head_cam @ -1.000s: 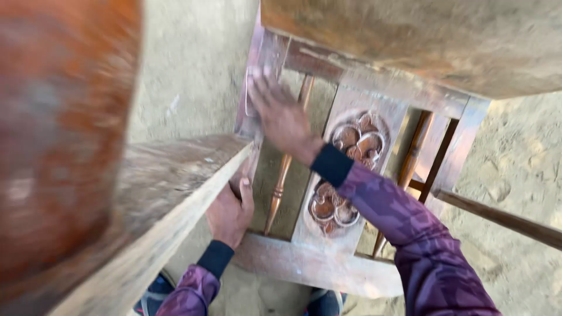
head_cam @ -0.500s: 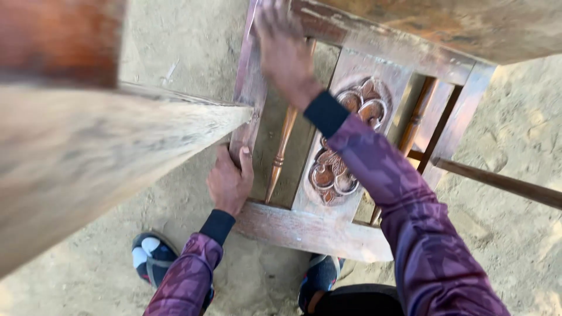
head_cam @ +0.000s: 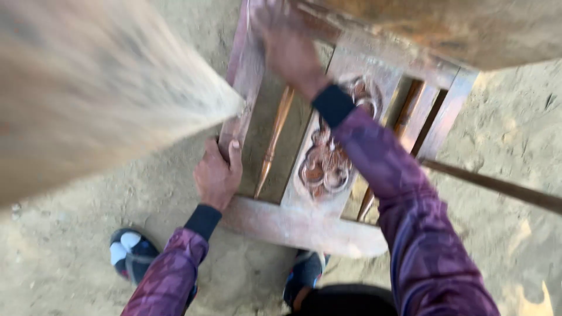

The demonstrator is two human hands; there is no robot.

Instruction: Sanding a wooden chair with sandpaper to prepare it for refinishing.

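Sand (head_cam: 70,257) covers the ground at the far left, pale and loose, and a blue and white shoe (head_cam: 132,251) stands on it beside the person's purple sleeve. Above that, a broad blurred wooden plank (head_cam: 99,88) slants across the upper left of the view and ends against the side post of a carved wooden chair back (head_cam: 293,225).

The chair back sits just beyond the person's feet, its reddish frame tilted, with the curved top rail nearest the person. The left hand (head_cam: 218,175) is wrapped around the left post of the frame, thumb pointing up along the wood, so it holds the post firmly.

Right of that hand, a slim turned spindle (head_cam: 272,143) runs between the rails, and next to it stands the wide central panel with a carved flower ornament (head_cam: 325,167). The right hand (head_cam: 284,41) reaches across to the upper left part of the frame and lies on the wood there; it is blurred, so whether its fingers are spread or closed on anything cannot be told.

Further right, a second spindle (head_cam: 404,114) and the right post show behind the right sleeve. A thin wooden bar (head_cam: 497,187) crosses the sand at the far right.
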